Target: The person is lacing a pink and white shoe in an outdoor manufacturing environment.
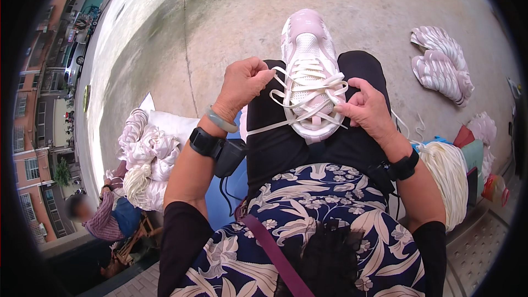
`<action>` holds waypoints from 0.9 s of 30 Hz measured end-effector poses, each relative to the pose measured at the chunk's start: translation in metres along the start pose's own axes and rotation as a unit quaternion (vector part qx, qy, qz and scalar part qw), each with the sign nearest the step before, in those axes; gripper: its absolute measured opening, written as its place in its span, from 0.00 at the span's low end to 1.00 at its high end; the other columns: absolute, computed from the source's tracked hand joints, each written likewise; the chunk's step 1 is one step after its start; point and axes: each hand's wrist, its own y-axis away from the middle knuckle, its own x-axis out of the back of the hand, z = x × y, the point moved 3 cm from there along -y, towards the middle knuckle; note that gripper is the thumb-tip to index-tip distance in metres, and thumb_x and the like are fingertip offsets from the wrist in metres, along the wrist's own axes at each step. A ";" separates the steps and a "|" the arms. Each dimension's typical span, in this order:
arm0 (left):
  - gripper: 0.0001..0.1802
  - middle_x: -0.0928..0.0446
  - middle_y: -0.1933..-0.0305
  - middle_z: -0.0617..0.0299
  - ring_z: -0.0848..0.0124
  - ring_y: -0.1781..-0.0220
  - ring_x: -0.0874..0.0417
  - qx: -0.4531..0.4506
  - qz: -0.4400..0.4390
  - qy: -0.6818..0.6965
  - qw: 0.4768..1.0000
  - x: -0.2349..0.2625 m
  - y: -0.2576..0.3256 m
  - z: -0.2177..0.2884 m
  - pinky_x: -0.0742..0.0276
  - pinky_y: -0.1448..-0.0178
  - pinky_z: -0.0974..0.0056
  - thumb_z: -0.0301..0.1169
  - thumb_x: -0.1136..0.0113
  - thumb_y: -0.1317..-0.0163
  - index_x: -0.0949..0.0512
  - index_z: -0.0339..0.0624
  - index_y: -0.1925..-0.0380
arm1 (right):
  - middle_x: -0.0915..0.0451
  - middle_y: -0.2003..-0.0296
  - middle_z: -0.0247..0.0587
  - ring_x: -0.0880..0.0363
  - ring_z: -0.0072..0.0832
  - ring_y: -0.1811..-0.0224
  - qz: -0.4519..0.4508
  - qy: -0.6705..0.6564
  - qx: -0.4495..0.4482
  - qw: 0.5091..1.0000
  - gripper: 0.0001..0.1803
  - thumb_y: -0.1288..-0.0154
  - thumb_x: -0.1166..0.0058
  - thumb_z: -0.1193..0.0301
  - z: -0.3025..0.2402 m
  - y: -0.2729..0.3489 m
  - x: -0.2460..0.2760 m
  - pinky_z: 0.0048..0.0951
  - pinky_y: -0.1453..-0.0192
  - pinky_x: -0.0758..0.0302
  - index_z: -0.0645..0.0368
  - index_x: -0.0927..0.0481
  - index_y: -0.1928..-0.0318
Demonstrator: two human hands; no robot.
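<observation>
A white and pink sneaker (309, 38) rests between my knees, its toe pointing away from me. Cream shoelaces (313, 83) run through its upper eyelets and form loose loops over the tongue. On the sneaker's left side, my left hand (246, 80) pinches a lace loop between thumb and fingers. My right hand (366, 107) is at the right of the collar, thumb and forefinger closed on another part of the lace, the other fingers curled. One loose lace end stretches left across my thigh.
Pink and white shoe uppers (443, 66) lie stacked on the concrete at right. More uppers (148, 148) are piled at left. A thick bundle of cream laces (444, 179) hangs by my right forearm. Another person (107, 223) sits at far left.
</observation>
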 end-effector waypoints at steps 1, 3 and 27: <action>0.07 0.28 0.85 0.67 0.79 0.83 0.28 0.000 0.001 0.000 1.000 0.004 0.004 -0.004 0.34 0.80 0.71 0.31 0.43 0.44 0.23 0.40 0.77 | 0.28 0.81 0.33 0.31 0.15 0.82 -0.001 0.000 0.000 1.000 0.36 0.51 0.32 0.70 0.000 0.000 0.000 0.16 0.82 0.33 0.74 0.36 0.45; 0.05 0.26 0.79 0.69 0.82 0.81 0.29 0.083 -0.067 0.166 0.980 0.009 0.011 -0.019 0.33 0.76 0.76 0.28 0.44 0.44 0.23 0.41 0.68 | 0.28 0.81 0.33 0.31 0.15 0.82 -0.001 0.003 0.006 1.000 0.36 0.51 0.32 0.70 -0.002 0.000 0.000 0.16 0.82 0.33 0.73 0.36 0.45; 0.08 0.22 0.75 0.64 0.79 0.79 0.23 0.155 0.008 0.330 0.931 0.047 0.044 -0.122 0.28 0.75 0.75 0.33 0.41 0.41 0.22 0.41 0.66 | 0.28 0.78 0.30 0.33 0.12 0.83 0.018 -0.011 0.013 1.000 0.30 0.44 0.41 0.76 0.010 0.003 0.000 0.12 0.81 0.37 0.69 0.38 0.42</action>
